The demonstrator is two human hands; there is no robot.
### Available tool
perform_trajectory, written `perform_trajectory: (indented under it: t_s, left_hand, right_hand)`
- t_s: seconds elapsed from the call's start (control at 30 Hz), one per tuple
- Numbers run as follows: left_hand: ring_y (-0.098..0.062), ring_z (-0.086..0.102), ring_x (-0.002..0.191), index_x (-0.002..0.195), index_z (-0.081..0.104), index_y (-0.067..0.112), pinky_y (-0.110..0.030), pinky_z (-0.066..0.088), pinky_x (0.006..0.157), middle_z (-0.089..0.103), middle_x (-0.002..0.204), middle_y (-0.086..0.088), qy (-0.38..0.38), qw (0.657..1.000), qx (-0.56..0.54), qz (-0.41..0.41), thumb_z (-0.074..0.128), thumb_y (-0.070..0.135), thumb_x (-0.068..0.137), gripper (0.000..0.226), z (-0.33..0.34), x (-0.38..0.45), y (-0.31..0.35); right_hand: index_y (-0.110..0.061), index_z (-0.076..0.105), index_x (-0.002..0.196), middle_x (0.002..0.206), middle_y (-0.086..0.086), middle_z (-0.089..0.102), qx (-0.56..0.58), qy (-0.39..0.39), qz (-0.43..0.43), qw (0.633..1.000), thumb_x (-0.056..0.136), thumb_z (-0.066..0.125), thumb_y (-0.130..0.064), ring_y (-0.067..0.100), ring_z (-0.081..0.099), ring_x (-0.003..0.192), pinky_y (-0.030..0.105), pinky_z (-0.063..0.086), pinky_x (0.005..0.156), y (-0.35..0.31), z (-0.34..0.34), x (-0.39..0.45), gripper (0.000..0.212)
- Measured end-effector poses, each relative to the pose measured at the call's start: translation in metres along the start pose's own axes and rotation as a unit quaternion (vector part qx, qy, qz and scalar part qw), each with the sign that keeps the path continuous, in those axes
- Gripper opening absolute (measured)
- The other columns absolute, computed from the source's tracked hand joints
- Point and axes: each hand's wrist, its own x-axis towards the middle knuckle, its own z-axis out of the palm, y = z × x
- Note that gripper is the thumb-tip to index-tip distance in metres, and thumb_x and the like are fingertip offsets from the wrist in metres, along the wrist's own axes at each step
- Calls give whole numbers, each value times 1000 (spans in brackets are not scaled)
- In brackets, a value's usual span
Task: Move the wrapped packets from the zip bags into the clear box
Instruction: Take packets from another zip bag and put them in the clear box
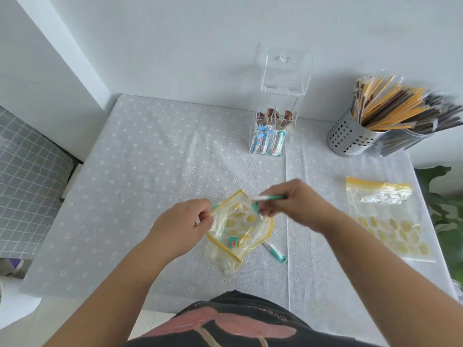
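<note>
Dark printed shirt (233, 319) fills the bottom edge; both forearms reach out over the dotted tablecloth (150, 159).

Left hand (183, 226): fingers curled, pinching the near-left lip of the open zip bag (238, 231), holding the mouth open and lifted off the cloth. Right hand (290, 204): fingers closed on a green-and-white wrapped packet (269, 197), just above the bag's far rim. Packet's long axis runs roughly left–right, white end toward the left hand, green end at the fingers.

More packets remain: at least one green-ended one inside the bag (233, 241), another lying on the cloth just beside the bag's right edge (275, 251).

Clear box (273, 131) stands well apart, straight ahead and slightly right of the right hand, lid tilted up, already partly filled with upright packets. Judgement: right hand is the nearer; the packet likely needs turning end-down to drop into a compartment.

Second zip bag (388, 219) lies flat far right. Perforated metal holder (350, 136) with sticks sits right of the box.
</note>
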Motion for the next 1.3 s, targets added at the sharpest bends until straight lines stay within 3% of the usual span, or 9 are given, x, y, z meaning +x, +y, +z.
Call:
perform_trajectory:
  t_s: [0.07,0.17,0.33,0.47,0.67,0.87,1.0,1.17,1.3]
  left_hand:
    - [-8,38,47,73,47,22,-23,35,51,45,56,10,-2,1000,-3,0,57,30,93,23,-1,2,1]
    - [-9,38,47,75,49,20,-26,37,53,47,56,11,-8,1000,-4,5,56,30,93,22,0,5,2]
    - [-9,37,44,74,47,20,-24,35,50,51,63,31,-17,1000,-12,20,55,29,93,22,3,5,2]
    - [-10,36,44,72,45,21,-23,33,49,51,64,33,-18,1000,-13,20,55,28,93,24,5,2,0]
    - [-7,41,48,71,42,21,-21,30,49,50,67,37,-21,1000,-16,3,54,30,93,26,7,0,-9]
    - [-5,42,48,73,45,20,-22,30,48,49,65,38,-24,999,-23,-1,54,29,94,24,9,6,-6]
    - [-4,43,49,73,45,20,-20,29,48,49,64,38,-20,1000,-21,10,55,29,93,24,8,10,1]
    - [-5,43,48,73,45,20,-20,28,48,50,64,37,-19,999,-23,21,56,28,93,24,8,8,3]
    - [-6,43,47,73,45,21,-19,27,48,50,67,39,-17,1000,-20,16,55,29,93,24,8,5,-1]
  right_hand:
    - [-10,76,82,82,7,76,168,44,-8,985,81,67,-6,13,71,72,19,57,69,-8,-27,4,10]
    - [-3,74,79,85,10,74,348,135,-40,927,77,65,-12,14,70,73,20,58,69,-15,-71,32,14]
    - [2,67,90,77,10,70,437,267,-42,858,87,65,-4,15,67,67,26,61,72,-9,-115,94,7]
    - [1,67,87,79,10,68,431,293,13,853,88,65,-2,15,67,64,24,61,69,9,-111,127,4]
    - [-9,71,93,77,1,64,262,324,72,906,83,73,-21,9,54,55,20,54,60,30,-110,136,16]
    - [-13,69,78,54,3,41,-48,284,82,954,90,65,-33,15,29,46,23,26,46,27,-134,128,23]
    - [-16,74,99,71,9,59,-221,260,72,937,85,72,-32,14,41,51,22,31,46,7,-150,131,21]
    - [7,69,92,79,12,55,-477,153,129,856,89,62,-38,30,56,79,31,46,65,-9,-145,155,45]
    - [1,59,85,71,8,49,-530,136,137,826,87,59,-20,31,52,75,32,46,64,-14,-133,170,21]
